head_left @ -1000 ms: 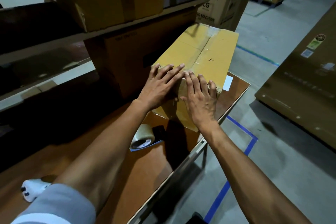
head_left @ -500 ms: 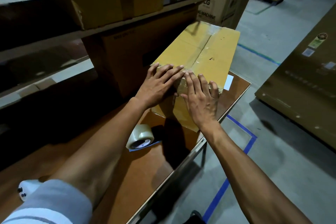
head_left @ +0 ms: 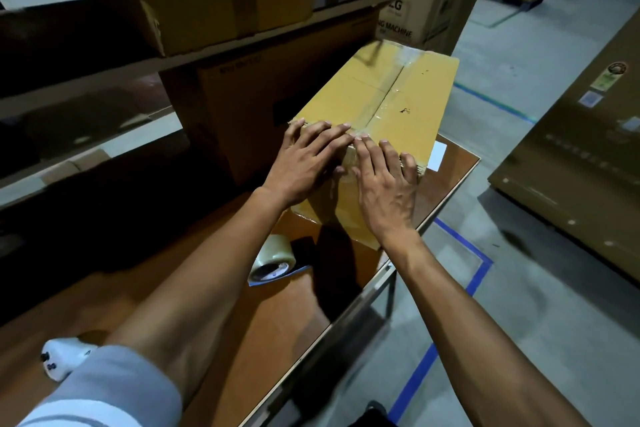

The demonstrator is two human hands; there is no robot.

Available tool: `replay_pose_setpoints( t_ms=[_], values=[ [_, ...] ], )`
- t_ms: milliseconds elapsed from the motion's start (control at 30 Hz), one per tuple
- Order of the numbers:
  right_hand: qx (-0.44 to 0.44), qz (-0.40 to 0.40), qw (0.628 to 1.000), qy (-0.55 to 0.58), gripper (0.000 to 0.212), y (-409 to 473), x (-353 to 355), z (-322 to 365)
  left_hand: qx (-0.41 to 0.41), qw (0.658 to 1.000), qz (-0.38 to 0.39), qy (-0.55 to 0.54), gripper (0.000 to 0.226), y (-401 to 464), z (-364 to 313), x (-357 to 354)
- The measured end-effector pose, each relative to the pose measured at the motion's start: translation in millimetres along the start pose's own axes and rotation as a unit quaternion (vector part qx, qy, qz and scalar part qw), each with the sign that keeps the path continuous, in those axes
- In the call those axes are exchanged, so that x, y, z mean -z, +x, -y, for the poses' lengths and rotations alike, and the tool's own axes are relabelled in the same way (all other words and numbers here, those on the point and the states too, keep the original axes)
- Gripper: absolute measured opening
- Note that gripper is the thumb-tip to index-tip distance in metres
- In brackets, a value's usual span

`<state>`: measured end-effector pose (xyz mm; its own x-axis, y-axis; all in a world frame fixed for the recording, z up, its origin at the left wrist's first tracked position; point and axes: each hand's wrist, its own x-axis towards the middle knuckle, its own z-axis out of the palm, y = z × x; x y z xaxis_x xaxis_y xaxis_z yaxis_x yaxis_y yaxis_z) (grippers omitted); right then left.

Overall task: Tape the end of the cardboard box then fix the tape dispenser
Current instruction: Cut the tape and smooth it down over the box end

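Almost unmoved since earlier: left hand (head_left: pixel 308 163) and right hand (head_left: pixel 384 184) flat, fingers spread, gripping nothing, pressing tape on near end of cardboard box (head_left: pixel 398 104) at table (head_left: pixel 284 315) far right corner. Tape dispenser (head_left: pixel 273 258) toward near edge, below left wrist, so nearer left hand; box long axis away from person.

Both hands, left (head_left: pixel 308 163) and right (head_left: pixel 384 191), lie flat over the near top edge of the cardboard box (head_left: pixel 408 97), hiding the tape end beneath them. The left forearm covers part of the tape dispenser (head_left: pixel 273 262) near the desk's (head_left: pixel 277 322) right edge. A white object (head_left: pixel 64 357) at the near left is half hidden by the sleeve (head_left: pixel 114 388); what it is cannot be told.
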<state>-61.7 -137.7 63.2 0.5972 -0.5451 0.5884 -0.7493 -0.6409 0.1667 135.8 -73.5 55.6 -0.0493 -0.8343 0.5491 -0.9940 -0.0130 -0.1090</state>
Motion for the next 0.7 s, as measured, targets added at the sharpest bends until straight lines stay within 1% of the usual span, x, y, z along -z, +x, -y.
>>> replay_pose_setpoints(
  t_ms=[100, 167, 267, 400, 467, 500, 567, 667, 700],
  values=[
    [0.006, 0.001, 1.0, -0.006, 0.059, 0, -2, -1, 0.001, 1.0, -0.014, -0.003, 0.065, 0, 0, -3],
    [0.012, 0.013, 1.0, -0.019, 0.066, 0, -2, -2, -0.003, 1.0, -0.014, 0.002, 0.068, 1, 2, -3],
    [0.019, 0.028, 0.999, -0.028, 0.078, -1, -1, -2, -0.012, 1.0, -0.005, 0.015, 0.078, 0, 4, -6],
    [0.021, 0.065, 0.997, -0.033, 0.106, 0, 4, -2, -0.024, 0.999, 0.002, 0.024, 0.093, 1, 4, -6],
    [0.012, 0.074, 0.997, -0.032, 0.108, -1, 9, 0, -0.026, 0.999, 0.013, 0.026, 0.101, 0, 4, -3],
    [0.008, 0.075, 0.997, -0.029, 0.105, -1, 11, 1, -0.026, 0.999, 0.02, 0.022, 0.103, 0, 4, -1],
    [0.001, 0.066, 0.998, -0.02, 0.092, 1, 15, 4, -0.027, 0.999, 0.028, 0.008, 0.097, 0, 3, 7],
    [-0.033, -0.003, 0.998, 0.044, 0.053, 11, 23, 6, -0.012, 0.999, 0.029, -0.031, 0.075, 6, 2, 19],
    [-0.043, -0.028, 0.996, 0.067, 0.045, 16, 27, 5, -0.002, 0.999, 0.022, -0.046, 0.068, 9, 2, 21]
  ],
)
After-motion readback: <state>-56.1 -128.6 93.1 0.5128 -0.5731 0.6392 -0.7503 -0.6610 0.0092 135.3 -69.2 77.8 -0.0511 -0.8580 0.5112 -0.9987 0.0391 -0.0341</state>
